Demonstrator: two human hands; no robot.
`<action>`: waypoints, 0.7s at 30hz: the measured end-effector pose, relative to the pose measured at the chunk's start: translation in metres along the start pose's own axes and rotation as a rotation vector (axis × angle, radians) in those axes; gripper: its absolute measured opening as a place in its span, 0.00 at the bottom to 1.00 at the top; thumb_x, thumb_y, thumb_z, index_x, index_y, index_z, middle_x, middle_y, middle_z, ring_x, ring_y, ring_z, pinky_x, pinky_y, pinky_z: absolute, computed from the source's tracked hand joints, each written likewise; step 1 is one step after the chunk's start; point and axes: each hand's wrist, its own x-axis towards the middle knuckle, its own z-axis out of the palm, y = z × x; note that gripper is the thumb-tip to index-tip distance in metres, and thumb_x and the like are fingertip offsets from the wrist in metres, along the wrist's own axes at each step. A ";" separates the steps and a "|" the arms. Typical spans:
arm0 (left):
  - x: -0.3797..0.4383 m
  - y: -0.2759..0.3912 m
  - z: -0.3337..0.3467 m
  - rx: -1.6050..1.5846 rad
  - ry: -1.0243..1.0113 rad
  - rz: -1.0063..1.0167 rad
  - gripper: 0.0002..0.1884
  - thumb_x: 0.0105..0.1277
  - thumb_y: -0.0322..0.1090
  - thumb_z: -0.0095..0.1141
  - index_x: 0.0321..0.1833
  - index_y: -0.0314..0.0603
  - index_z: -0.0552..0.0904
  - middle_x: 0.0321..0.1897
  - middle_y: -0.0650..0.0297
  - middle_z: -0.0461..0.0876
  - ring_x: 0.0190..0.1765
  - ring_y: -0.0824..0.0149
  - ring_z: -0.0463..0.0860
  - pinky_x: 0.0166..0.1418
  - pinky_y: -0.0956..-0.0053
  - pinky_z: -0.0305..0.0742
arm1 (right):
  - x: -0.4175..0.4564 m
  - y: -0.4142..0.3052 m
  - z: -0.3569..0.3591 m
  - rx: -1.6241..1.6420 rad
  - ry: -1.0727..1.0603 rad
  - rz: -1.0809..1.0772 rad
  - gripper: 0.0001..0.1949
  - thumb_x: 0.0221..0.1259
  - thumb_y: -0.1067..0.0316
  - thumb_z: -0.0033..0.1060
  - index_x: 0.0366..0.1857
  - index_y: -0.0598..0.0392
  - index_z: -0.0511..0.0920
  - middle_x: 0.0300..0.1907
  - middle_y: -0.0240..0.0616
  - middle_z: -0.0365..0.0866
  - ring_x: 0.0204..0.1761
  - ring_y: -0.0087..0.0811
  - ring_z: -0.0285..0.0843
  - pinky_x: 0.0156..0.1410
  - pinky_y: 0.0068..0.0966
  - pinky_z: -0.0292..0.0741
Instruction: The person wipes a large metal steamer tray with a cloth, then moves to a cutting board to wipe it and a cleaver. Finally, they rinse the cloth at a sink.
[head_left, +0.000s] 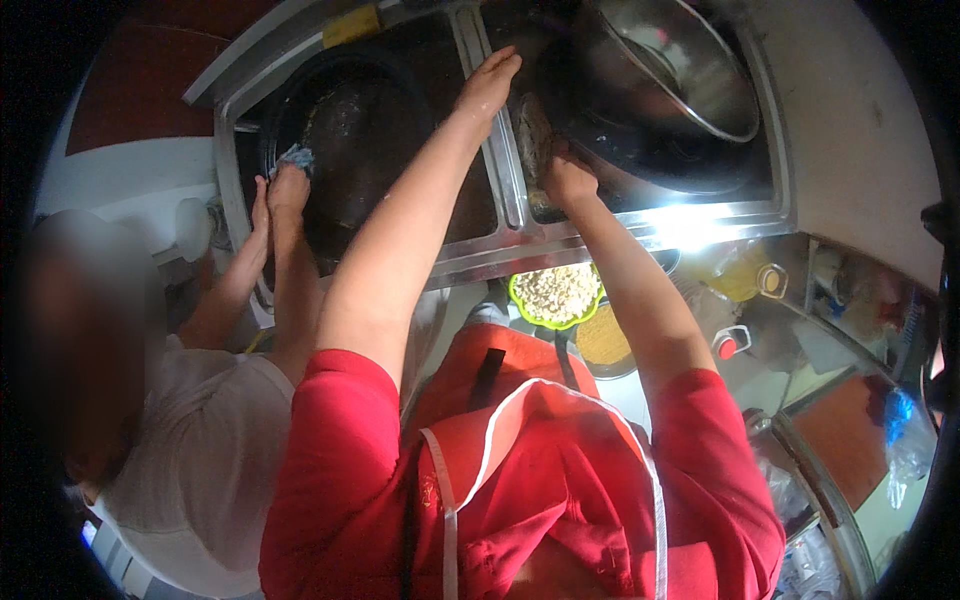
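Observation:
My left hand (487, 86) is stretched out flat at the metal divider (501, 161) between the two wells of a steel stove frame, with nothing seen in it. Inside the right well, my right hand (571, 180) is closed on a dirty grey-brown cloth (534, 139), which lies along the inner side of the divider. A big dark wok (637, 157) fills much of that well, just beyond my right hand. Above the wok leans a large, shiny round metal basin (675, 75), tilted on its side; its far part is dim.
At left, a co-worker's hands (286, 191) hold a bluish cloth (296, 157) at the large dark pan (352, 142) in the left well. A yellow sponge (351, 26) sits on the back rim. Below the front edge are a green bowl (555, 326) of pale chopped food and an oil bottle (739, 277).

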 end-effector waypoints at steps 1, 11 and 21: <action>-0.004 0.000 0.002 -0.051 0.024 -0.055 0.28 0.70 0.52 0.50 0.72 0.57 0.66 0.74 0.64 0.59 0.75 0.57 0.55 0.75 0.56 0.50 | 0.009 0.000 0.011 -0.039 0.002 0.028 0.26 0.61 0.58 0.53 0.62 0.56 0.67 0.56 0.56 0.76 0.58 0.52 0.76 0.60 0.44 0.74; -0.038 0.000 0.003 -0.180 -0.051 -0.368 0.40 0.65 0.57 0.56 0.73 0.42 0.58 0.73 0.48 0.56 0.72 0.43 0.59 0.68 0.42 0.60 | 0.057 0.025 0.042 0.102 -0.100 -0.108 0.20 0.54 0.67 0.56 0.53 0.59 0.79 0.54 0.53 0.78 0.57 0.44 0.77 0.61 0.34 0.73; -0.053 -0.001 -0.043 -0.526 -0.314 -0.214 0.25 0.63 0.58 0.56 0.54 0.48 0.79 0.42 0.61 0.82 0.46 0.64 0.83 0.41 0.62 0.83 | -0.076 -0.094 -0.131 0.755 0.309 -0.528 0.12 0.50 0.72 0.58 0.39 0.61 0.80 0.42 0.46 0.74 0.46 0.46 0.78 0.52 0.30 0.74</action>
